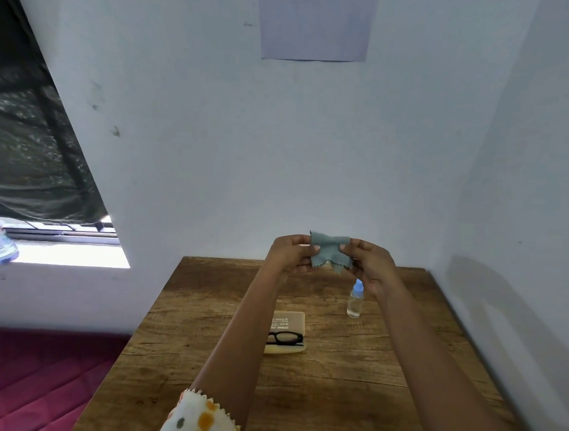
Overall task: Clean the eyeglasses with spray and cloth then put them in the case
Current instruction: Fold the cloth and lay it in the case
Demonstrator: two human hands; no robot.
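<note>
Both hands are raised over the far end of the table [347, 390], close to the wall [210, 153]. The left hand [289, 254] pinches the left edge of the cloth [329, 252], thumb on the near face and fingers curled behind it. The right hand [367, 264] pinches the right edge in the same way. The cloth is small and grey-green with a zigzag edge. It hangs crumpled between the two hands, clear of the table.

The eyeglasses [286, 338] have a black frame and lie in the open case [291, 321] near the middle of the table. The case is pale cream. Its lid is folded back toward the wall, and there is printed text on the lid's inner face. The left forearm crosses in front of the left part of the case and glasses, so that part is hidden.

The spray bottle [355, 301] stands upright on the table, to the right of the case and apart from it. It is clear with a blue cap. The cap appears just below the right wrist; whether they touch cannot be told.

The left arm wears a white sleeve [200, 421] with orange and grey spots. A pale sheet of paper [315, 24] is fixed to the wall above. A window [32, 143] with a dark covering lies to the left, and a red quilted surface [40, 385] shows beneath it, beside the table.
</note>
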